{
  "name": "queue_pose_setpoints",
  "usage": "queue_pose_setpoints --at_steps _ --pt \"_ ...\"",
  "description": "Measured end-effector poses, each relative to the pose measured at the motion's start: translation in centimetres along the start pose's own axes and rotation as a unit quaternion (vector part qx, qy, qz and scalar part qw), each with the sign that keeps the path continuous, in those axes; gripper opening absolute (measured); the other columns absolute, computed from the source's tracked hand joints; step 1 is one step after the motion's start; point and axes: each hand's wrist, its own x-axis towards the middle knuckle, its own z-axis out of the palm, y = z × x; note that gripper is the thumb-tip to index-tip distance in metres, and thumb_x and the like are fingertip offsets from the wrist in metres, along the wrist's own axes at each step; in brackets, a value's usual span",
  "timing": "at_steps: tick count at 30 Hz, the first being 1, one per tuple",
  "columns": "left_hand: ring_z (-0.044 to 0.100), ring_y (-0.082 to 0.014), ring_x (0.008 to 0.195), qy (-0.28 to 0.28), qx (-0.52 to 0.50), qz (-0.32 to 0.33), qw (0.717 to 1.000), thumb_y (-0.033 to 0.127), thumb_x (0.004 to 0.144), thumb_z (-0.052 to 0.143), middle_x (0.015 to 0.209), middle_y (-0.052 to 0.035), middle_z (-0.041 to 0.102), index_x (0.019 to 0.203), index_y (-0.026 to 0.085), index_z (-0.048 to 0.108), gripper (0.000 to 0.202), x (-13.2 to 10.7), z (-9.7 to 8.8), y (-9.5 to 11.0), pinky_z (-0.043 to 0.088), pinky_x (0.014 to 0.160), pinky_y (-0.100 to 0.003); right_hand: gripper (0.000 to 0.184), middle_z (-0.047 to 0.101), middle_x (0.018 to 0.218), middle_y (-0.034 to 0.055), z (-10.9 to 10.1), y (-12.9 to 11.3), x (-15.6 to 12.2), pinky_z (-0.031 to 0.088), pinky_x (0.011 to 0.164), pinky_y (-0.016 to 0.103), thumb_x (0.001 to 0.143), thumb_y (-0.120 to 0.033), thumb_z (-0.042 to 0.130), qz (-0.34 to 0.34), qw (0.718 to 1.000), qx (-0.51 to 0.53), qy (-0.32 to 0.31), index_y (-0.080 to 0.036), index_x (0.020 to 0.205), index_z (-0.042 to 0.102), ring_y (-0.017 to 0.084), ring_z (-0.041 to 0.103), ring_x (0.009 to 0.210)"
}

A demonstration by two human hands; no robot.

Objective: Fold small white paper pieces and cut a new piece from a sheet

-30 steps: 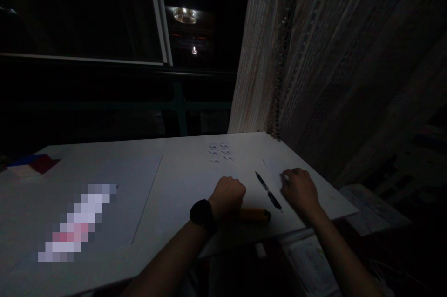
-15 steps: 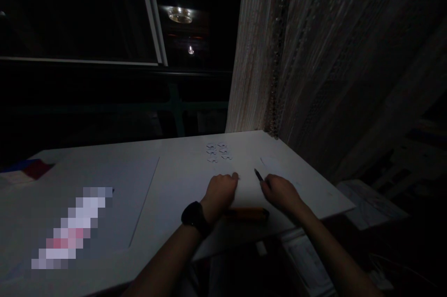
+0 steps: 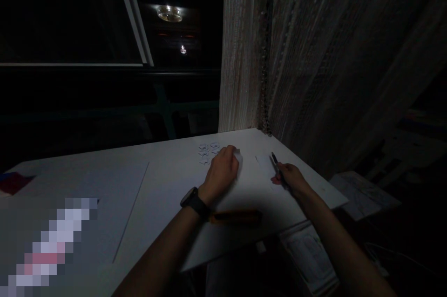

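My left hand [image 3: 222,169], with a black watch [image 3: 194,201] on its wrist, is closed on a small white paper piece [image 3: 239,159] that shows past its fingers. It is just to the right of several small paper cut-outs [image 3: 203,153] lying in rows. My right hand [image 3: 290,178] grips a dark, slender, pen-like tool [image 3: 274,159], its tip pointing away from me. Dim light hides the tool's exact kind. Beneath the right hand lies a pale paper sheet [image 3: 264,163]. Nearer me, an orange-and-black tool [image 3: 235,217], perhaps a utility knife, rests on the table.
The white table [image 3: 167,185] ends at a lace curtain [image 3: 240,55] on the far right. A large pale board or sheet [image 3: 129,194] lies left. A red and blue item [image 3: 16,182] is at the far left. Papers [image 3: 363,193] lie beyond the right edge.
My left hand has moved away from me toward the cut-outs, partly covering them, with the paper piece. My right hand has shifted right with the dark tool. The view has turned slightly right.
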Motion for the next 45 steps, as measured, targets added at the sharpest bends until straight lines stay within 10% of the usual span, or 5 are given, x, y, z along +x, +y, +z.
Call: queue_pose_setpoints --at_steps 7,12,18,30,45 --pt "0.060 -0.0117 0.064 -0.170 -0.367 -0.103 0.909 0.018 0.082 0.047 0.104 -0.0095 0.060 0.122 0.014 0.043 0.040 6.4 5.7 1.3 0.053 0.055 -0.026 0.024 0.047 0.041 -0.0037 -0.8 0.3 0.1 0.044 0.037 0.023 0.078 -0.031 0.053 0.045 0.992 0.106 0.044 -0.016 0.060 0.047 0.011 0.048 0.036" --pt "0.057 -0.0098 0.056 -0.187 -0.307 -0.118 0.926 0.016 0.078 0.054 0.101 -0.0093 0.061 0.118 0.015 0.049 0.041 8.3 10.4 1.0 0.050 0.049 -0.024 0.020 0.046 0.044 -0.0055 -1.0 0.3 0.1 0.037 0.034 0.020 0.076 -0.034 0.053 0.079 0.980 0.137 0.117 -0.016 0.066 0.049 0.009 0.045 0.036" --pt "0.058 -0.0197 0.098 -0.158 -0.129 -0.005 0.979 0.024 0.074 0.062 0.103 -0.0049 0.064 0.105 0.021 0.059 0.031 8.1 14.0 0.6 0.044 0.085 -0.031 0.035 0.050 0.050 -0.0022 -1.2 0.6 -1.3 0.038 0.042 0.025 0.079 -0.050 0.042 -0.046 0.986 0.003 0.162 -0.018 0.067 0.046 0.013 0.049 0.041" --pt "0.058 -0.0201 0.098 -0.114 0.003 0.052 0.992 0.035 0.081 0.053 0.106 -0.0037 0.064 0.119 0.024 0.047 0.040 5.9 14.6 1.5 0.043 0.082 -0.030 0.040 0.064 0.081 0.0131 -0.8 -3.3 -1.7 0.037 0.063 0.030 0.087 -0.043 0.029 -0.103 0.839 -0.511 0.152 -0.013 0.090 0.054 0.026 0.062 0.079" --pt "0.053 -0.0222 0.100 -0.042 0.003 0.006 0.999 0.018 0.067 0.054 0.110 -0.0075 0.062 0.111 0.012 0.057 0.044 6.9 13.0 2.0 0.038 0.093 -0.031 0.037 0.063 0.085 0.0142 0.7 -0.8 -1.6 0.039 0.060 0.032 0.088 -0.041 0.030 -0.117 0.775 -0.617 0.069 -0.013 0.088 0.053 0.026 0.062 0.078"
